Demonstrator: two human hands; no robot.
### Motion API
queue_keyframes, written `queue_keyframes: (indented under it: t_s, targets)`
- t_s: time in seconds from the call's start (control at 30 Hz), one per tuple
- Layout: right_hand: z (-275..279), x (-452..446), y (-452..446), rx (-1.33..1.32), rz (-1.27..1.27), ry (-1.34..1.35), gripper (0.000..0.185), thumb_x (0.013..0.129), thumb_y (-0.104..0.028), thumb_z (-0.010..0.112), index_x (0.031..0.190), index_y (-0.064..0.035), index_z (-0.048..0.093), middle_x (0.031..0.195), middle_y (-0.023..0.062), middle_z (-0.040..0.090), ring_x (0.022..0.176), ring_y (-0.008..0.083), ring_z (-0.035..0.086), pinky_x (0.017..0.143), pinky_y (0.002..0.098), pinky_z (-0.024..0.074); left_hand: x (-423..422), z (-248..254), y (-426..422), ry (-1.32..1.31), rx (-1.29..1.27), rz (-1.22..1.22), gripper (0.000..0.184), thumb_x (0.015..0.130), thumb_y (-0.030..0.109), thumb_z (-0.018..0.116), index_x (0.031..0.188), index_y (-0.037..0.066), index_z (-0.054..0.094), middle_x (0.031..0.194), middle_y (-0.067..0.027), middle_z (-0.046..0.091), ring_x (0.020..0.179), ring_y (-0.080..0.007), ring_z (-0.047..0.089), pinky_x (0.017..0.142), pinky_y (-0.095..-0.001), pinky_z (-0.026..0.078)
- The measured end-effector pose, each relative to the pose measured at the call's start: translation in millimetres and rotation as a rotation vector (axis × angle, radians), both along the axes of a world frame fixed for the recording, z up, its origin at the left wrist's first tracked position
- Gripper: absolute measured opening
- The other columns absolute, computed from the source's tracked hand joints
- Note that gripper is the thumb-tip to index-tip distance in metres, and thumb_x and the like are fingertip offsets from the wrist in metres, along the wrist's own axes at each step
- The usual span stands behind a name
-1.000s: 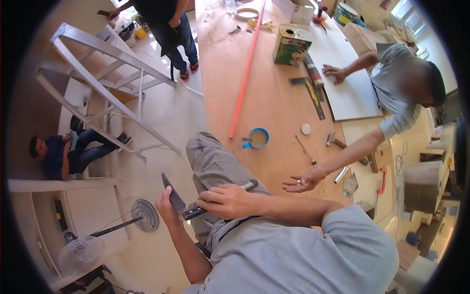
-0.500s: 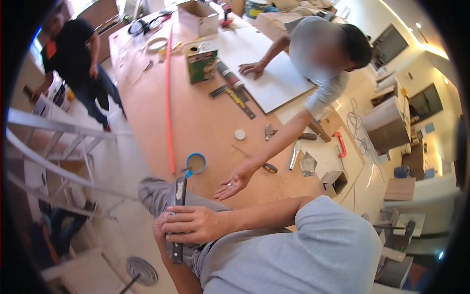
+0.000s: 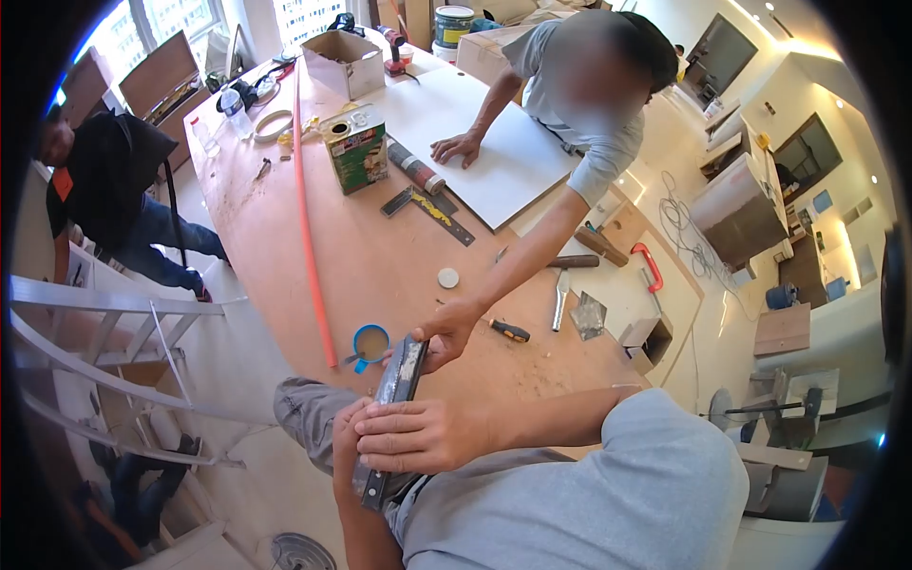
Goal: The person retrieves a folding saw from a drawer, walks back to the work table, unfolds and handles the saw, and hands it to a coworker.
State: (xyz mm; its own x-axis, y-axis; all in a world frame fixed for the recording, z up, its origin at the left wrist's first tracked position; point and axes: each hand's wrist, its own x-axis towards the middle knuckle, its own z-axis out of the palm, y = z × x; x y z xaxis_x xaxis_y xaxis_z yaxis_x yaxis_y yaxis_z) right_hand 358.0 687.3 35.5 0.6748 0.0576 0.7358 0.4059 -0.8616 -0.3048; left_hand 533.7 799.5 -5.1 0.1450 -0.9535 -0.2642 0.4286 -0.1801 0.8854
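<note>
A long black-handled knife with rivets and a worn silver face slants upward over my lap. My right hand lies across its middle with the fingers pressed together round it. My left hand grips it from the other side, its fingers largely hidden. At the knife's upper end, a co-worker's hand has its fingers on it. Just beyond stands a blue mug of brown liquid with a spoon. A yellow-and-black handled tool lies to the right on the wooden table.
The co-worker leans on a white board. Around it are a green can, a cylindrical tube, a square, a hammer and a red clamp. A ladder and another person are at left.
The blade seen in my left hand earlier is now between both my hands, its upper end farther right. The co-worker's outstretched hand has closed in on that end. The view has turned.
</note>
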Motion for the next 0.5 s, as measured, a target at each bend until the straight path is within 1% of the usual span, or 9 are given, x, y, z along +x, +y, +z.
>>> queue_keyframes:
  t_s: [0.1, 0.13, 0.23, 0.27, 0.33, 0.37, 0.4, 0.43, 0.5]
  targets:
    - [-2.5, 4.5, -1.3, -0.010, -0.029, -0.038, 0.029, 0.092, -0.009, 0.065, 0.119, -0.0023, 0.073, 0.125, 0.0146, 0.073, 0.124, 0.0329, 0.070, 0.109, 0.0463, 0.0558, -0.2, 0.1, -1.8, 0.105, 0.058, -0.004, 0.020, 0.107, 0.019, 0.059, 0.090, 0.009, 0.064, 0.080, 0.0052, 0.062, 0.067, -0.0023, 0.056, 0.058, -0.0208, 0.045]
    - [-3.1, 6.5, -1.3, -0.008, -0.046, -0.061, 0.028, 0.092, -0.009, 0.065, 0.118, -0.0027, 0.073, 0.125, 0.0142, 0.073, 0.124, 0.0324, 0.071, 0.108, 0.0460, 0.0562, -3.2, -9.5, -0.8, -0.156, -0.008, 0.016, 0.021, 0.108, 0.019, 0.058, 0.090, 0.010, 0.063, 0.082, 0.0047, 0.062, 0.069, -0.0041, 0.056, 0.061, -0.0228, 0.047]
    - [4.8, 5.9, -14.7, -0.030, -0.084, -0.046, 0.027, 0.091, -0.008, 0.067, 0.118, -0.0025, 0.073, 0.123, 0.0146, 0.074, 0.120, 0.0314, 0.072, 0.106, 0.0465, 0.0574, -6.4, -37.6, -15.3, -0.536, -0.155, 0.059, 0.020, 0.109, 0.019, 0.057, 0.093, 0.010, 0.063, 0.086, 0.0033, 0.063, 0.075, -0.0083, 0.058, 0.069, -0.0262, 0.050]
    - [6.0, 5.1, -19.7, -0.037, -0.079, -0.050, 0.027, 0.091, -0.008, 0.067, 0.118, -0.0025, 0.073, 0.123, 0.0146, 0.074, 0.120, 0.0314, 0.072, 0.106, 0.0465, 0.0574, -6.9, -48.0, -24.5, -0.405, -0.206, 0.049, 0.018, 0.110, 0.022, 0.057, 0.099, 0.009, 0.064, 0.091, 0.0021, 0.065, 0.079, -0.0097, 0.060, 0.073, -0.0267, 0.051]
    - [7.5, 1.8, -34.1, -0.047, -0.229, -0.035, 0.030, 0.088, -0.006, 0.071, 0.118, -0.0019, 0.073, 0.120, 0.0150, 0.075, 0.114, 0.0311, 0.074, 0.104, 0.0477, 0.0585, -9.4, -60.7, -44.8, -0.135, -0.294, 0.021, 0.021, 0.111, 0.027, 0.056, 0.110, 0.008, 0.067, 0.100, -0.0004, 0.068, 0.087, -0.0123, 0.065, 0.081, -0.0276, 0.054]
    - [11.3, -1.3, -46.0, -0.077, -0.272, -0.033, 0.035, 0.083, -0.006, 0.075, 0.118, -0.0017, 0.073, 0.120, 0.0153, 0.075, 0.110, 0.0314, 0.075, 0.103, 0.0476, 0.0591, -18.7, -63.5, -57.4, 0.253, -0.199, 0.099, 0.028, 0.112, 0.031, 0.053, 0.115, 0.006, 0.066, 0.104, -0.0023, 0.070, 0.092, -0.0140, 0.068, 0.081, -0.0297, 0.056]
    - [15.5, -7.1, -57.6, -0.087, -0.274, -0.034, 0.035, 0.083, -0.006, 0.075, 0.118, -0.0017, 0.073, 0.120, 0.0153, 0.075, 0.110, 0.0314, 0.075, 0.103, 0.0476, 0.0591, -30.6, -57.8, -70.5, 0.640, -0.094, 0.172, 0.035, 0.114, 0.035, 0.049, 0.119, 0.005, 0.066, 0.108, -0.0042, 0.071, 0.097, -0.0156, 0.070, 0.082, -0.0317, 0.059]
    - [19.8, -14.5, -69.8, -0.101, -0.362, -0.011, 0.037, 0.082, -0.005, 0.075, 0.118, -0.0019, 0.073, 0.119, 0.0151, 0.075, 0.111, 0.0318, 0.075, 0.103, 0.0475, 0.0592, -41.7, -40.6, -76.1, 0.419, -0.133, 0.097, 0.045, 0.116, 0.041, 0.042, 0.116, 0.003, 0.066, 0.105, -0.0098, 0.074, 0.097, -0.0220, 0.075, 0.077, -0.0378, 0.062]
    - [16.5, -29.0, -105.4, -0.150, -0.536, -0.012, 0.040, 0.080, -0.002, 0.076, 0.119, -0.0024, 0.073, 0.119, 0.0148, 0.075, 0.111, 0.0324, 0.075, 0.102, 0.0470, 0.0597, -39.3, -26.4, -82.7, 0.407, -0.064, -0.004, 0.046, 0.116, 0.041, 0.040, 0.115, 0.003, 0.066, 0.102, -0.0119, 0.074, 0.093, -0.0250, 0.076, 0.075, -0.0394, 0.063]
